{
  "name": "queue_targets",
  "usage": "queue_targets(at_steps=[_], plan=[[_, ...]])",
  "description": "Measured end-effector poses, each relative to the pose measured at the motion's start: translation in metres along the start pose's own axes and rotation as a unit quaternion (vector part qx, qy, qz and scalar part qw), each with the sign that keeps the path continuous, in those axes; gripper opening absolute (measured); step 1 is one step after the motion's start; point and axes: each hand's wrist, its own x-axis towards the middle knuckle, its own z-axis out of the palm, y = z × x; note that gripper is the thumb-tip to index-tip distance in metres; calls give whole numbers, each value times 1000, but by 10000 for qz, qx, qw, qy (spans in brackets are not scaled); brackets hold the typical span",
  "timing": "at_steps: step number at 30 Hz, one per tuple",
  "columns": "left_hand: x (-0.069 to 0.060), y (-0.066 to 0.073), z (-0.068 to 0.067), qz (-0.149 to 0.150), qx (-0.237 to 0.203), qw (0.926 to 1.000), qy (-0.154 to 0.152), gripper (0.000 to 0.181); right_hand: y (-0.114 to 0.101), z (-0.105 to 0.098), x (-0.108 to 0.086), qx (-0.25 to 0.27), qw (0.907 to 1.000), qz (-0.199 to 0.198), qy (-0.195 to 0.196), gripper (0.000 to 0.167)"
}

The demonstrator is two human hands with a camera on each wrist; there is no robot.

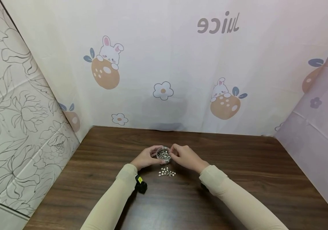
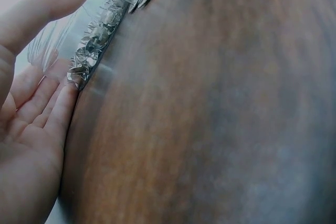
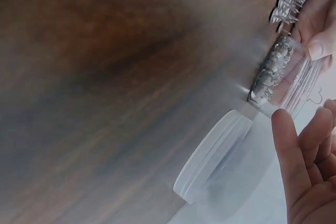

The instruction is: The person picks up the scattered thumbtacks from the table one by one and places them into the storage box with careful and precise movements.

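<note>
Clear jar (image 3: 303,81) of metal tacks (image 1: 163,155), lower centre, head view; held by left hand (image 1: 145,158). Right hand (image 1: 186,157) at rim, grip indeterminable. Loose tacks (image 1: 167,172) below. Lid (image 3: 212,156), lower centre, right-wrist view.

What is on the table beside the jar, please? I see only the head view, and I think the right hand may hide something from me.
Observer: A whitish lid lies on the wooden table near the jar; the right wrist view shows it.
Operator: Thank you. From above I cannot judge the filling. How high do the tacks inside reach?
Observer: In the left wrist view they fill only the lower part; the wall above them is clear.
Operator: And the small pile outside, how do its tacks lie?
Observer: In the right wrist view, several have their points up, away from the table.
</note>
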Motion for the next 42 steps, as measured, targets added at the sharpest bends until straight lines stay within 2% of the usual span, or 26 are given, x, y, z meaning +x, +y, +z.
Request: queue_targets(at_steps=[4, 9, 13, 18, 23, 32, 42], plan=[[0, 0, 0, -6, 25, 10000, 4, 71, -1, 0, -6, -138, 9997, -79, -170, 8], [0, 0, 0, 28, 28, 10000, 5, 71, -1, 2, -14, -299, 9973, -445, -505, 5], [0, -1, 0, 89, 29, 10000, -12, 71, -2, 2, -21, -242, 9944, -548, -873, 8], [0, -1, 0, 104, 56, 9999, -3, 71, -3, 2, -27, -141, 9919, -617, -1102, 11], [-1, 0, 1, 81, -14, 10000, 27, 71, -5, 2, -29, -96, 9903, -687, -1207, 13], [-2, 1, 0, 46, -59, 10000, 20, 69, -10, 3, -29, -377, 9879, -601, -1376, 16], [-2, 1, 1, 46, 95, 9999, -2, 72, -10, 4, -32, -620, 9885, -683, -1201, 17]])
